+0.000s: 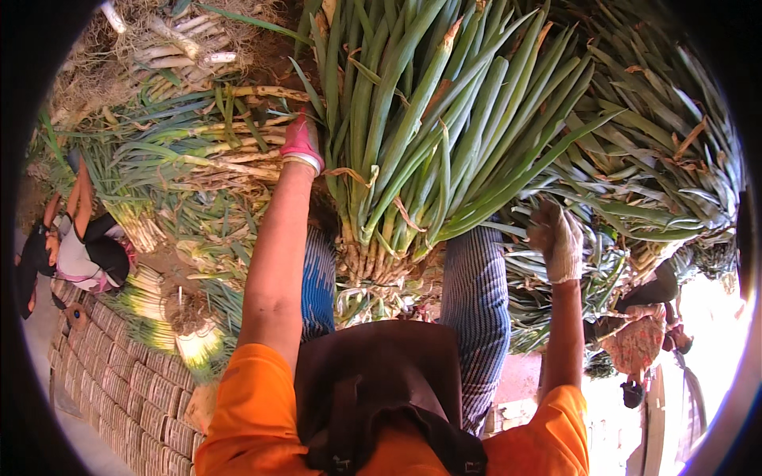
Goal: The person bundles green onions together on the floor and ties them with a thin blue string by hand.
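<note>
A large bunch of green onions [417,143] lies in front of me, its leafy tops pointing away and its pale root ends [381,262] between my knees. My left hand [302,141], in a pink and white glove, is at the bunch's left side, beside loose yellowed stalks [238,160]. Leaves partly hide its fingers, so I cannot tell whether it grips anything. To the right of the bunch, my right hand [558,241] wears a whitish knit glove. Its fingers look curled and blurred, and what they may hold does not show.
Leafy green onions [655,137] are heaped at the right. Trimmed white stalks with stringy roots [184,50] lie at the upper left, tied bunches [199,345] at the lower left near rows of stacked blocks [125,381]. One person [89,250] is at left, another [637,339] at right.
</note>
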Demonstrator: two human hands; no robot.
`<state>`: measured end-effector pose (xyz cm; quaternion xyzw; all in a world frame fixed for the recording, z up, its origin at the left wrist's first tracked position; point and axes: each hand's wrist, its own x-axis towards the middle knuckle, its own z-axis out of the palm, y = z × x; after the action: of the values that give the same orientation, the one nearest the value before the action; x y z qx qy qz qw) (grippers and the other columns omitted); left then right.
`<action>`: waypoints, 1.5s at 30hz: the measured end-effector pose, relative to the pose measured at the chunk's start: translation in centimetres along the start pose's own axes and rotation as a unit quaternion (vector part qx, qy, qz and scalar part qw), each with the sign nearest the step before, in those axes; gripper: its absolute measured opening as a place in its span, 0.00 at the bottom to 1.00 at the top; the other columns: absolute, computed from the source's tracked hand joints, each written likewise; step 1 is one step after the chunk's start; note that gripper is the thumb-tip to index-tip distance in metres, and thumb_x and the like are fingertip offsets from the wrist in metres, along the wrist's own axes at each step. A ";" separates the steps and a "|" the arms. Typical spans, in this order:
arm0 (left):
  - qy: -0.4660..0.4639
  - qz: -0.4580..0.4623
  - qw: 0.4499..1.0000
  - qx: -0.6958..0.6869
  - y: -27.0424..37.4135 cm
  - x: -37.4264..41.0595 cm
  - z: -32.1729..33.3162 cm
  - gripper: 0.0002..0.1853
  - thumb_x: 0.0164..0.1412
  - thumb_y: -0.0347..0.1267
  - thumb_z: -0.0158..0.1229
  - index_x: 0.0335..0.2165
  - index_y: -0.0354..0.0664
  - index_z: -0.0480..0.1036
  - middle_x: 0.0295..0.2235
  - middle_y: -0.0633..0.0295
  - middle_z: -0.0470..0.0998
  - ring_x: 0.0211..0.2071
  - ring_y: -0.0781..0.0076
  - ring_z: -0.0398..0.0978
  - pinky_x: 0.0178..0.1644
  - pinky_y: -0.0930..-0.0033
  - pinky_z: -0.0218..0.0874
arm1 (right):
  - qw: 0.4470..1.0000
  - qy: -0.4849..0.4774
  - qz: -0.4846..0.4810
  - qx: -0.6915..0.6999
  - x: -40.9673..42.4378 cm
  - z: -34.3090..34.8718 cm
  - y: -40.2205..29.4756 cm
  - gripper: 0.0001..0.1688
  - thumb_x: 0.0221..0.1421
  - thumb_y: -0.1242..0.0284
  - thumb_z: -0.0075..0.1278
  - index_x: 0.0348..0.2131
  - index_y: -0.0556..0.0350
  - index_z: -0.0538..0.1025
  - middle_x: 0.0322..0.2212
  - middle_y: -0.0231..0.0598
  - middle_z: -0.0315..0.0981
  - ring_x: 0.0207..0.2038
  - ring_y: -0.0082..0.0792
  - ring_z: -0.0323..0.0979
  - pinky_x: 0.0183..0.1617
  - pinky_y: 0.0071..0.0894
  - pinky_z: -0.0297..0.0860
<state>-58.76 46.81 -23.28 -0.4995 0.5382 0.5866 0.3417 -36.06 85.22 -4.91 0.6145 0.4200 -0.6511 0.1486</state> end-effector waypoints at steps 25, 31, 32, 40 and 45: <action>-0.060 0.083 0.945 -0.312 4.0 -6.0 1.7 0.07 0.63 0.35 0.48 0.30 0.48 0.70 0.17 0.66 0.66 0.21 0.71 0.64 0.21 0.72 0.56 | 0.849 0.050 -0.299 -0.433 1.8 4.9 -1.1 0.06 0.44 0.80 0.49 0.19 0.54 0.67 0.14 0.33 0.65 0.15 0.28 0.64 0.19 0.27 0.59; -0.053 0.164 0.971 -0.166 -1.8 -16.4 5.6 0.15 0.57 0.40 0.55 0.19 0.48 0.66 0.15 0.69 0.63 0.15 0.76 0.58 0.18 0.78 0.46 | 0.915 -0.137 -0.111 -0.362 -3.7 9.3 -1.5 0.12 0.55 0.70 0.44 0.24 0.61 0.71 0.19 0.39 0.69 0.16 0.31 0.64 0.21 0.34 0.62; -0.019 0.178 0.975 -0.132 -2.7 -17.2 6.8 0.14 0.57 0.41 0.56 0.21 0.46 0.68 0.16 0.71 0.63 0.15 0.78 0.58 0.18 0.78 0.45 | 0.694 -0.238 -0.448 -0.511 -3.1 10.0 -1.8 0.09 0.53 0.73 0.44 0.26 0.62 0.71 0.22 0.46 0.68 0.19 0.43 0.66 0.24 0.40 0.65; 0.209 0.477 0.841 0.144 -9.9 -2.1 19.1 0.11 0.54 0.33 0.59 0.25 0.33 0.75 0.25 0.51 0.76 0.28 0.59 0.74 0.35 0.64 0.65 | 0.727 -0.075 -0.375 -0.570 14.4 15.1 2.5 0.11 0.50 0.68 0.47 0.23 0.58 0.72 0.23 0.53 0.72 0.28 0.53 0.72 0.30 0.48 0.68; 0.144 0.443 0.873 0.143 -8.1 -2.2 19.2 0.17 0.56 0.40 0.57 0.26 0.34 0.76 0.24 0.47 0.77 0.27 0.55 0.76 0.35 0.62 0.66 | 0.508 -0.058 -0.512 -0.690 14.5 10.8 4.6 0.09 0.42 0.72 0.49 0.25 0.61 0.73 0.24 0.54 0.69 0.29 0.52 0.69 0.34 0.45 0.66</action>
<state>-54.73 67.34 -25.04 -0.2334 0.8240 0.5153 0.0326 -43.00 79.31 -21.19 -0.0431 0.9687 -0.1530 0.1908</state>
